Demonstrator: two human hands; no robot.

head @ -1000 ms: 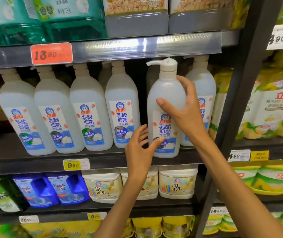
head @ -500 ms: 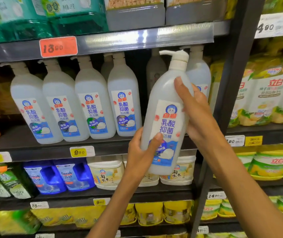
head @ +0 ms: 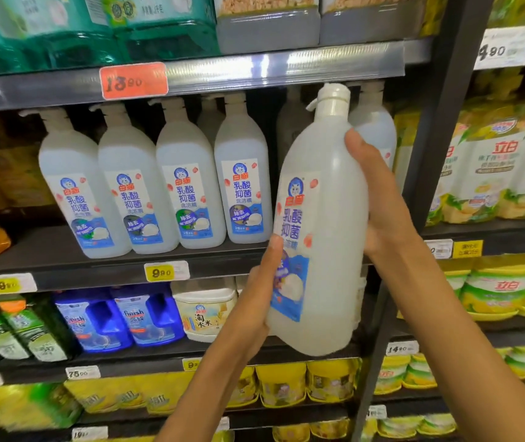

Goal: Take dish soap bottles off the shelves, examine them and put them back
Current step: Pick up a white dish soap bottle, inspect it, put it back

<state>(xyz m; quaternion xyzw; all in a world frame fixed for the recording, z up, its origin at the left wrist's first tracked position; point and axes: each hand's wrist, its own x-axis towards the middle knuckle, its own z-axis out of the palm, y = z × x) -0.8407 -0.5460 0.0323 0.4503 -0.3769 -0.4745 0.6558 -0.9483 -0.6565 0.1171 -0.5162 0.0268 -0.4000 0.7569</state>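
Observation:
A tall white pump bottle of dish soap (head: 328, 237) with a blue, white and red label is held off the shelf, tilted slightly right, in front of the middle shelf (head: 95, 275). My left hand (head: 258, 301) grips its lower left side, thumb on the label. My right hand (head: 379, 199) grips its upper right side, thumb across the front. Several matching white bottles (head: 187, 186) stand in a row on the middle shelf to the left, and another (head: 372, 129) stands behind the held bottle's top.
Green jugs (head: 63, 30) and grey packs fill the top shelf. Blue Finish bottles (head: 120, 317), a cream tub (head: 205, 311) and green bottles sit below. A dark upright post (head: 439, 129) divides the shelving; yellow-green refill pouches (head: 497, 167) fill the right bay.
The bottle has come off the middle shelf and moved toward me and lower, and it has turned so the label now faces left. Both hands have stayed on it.

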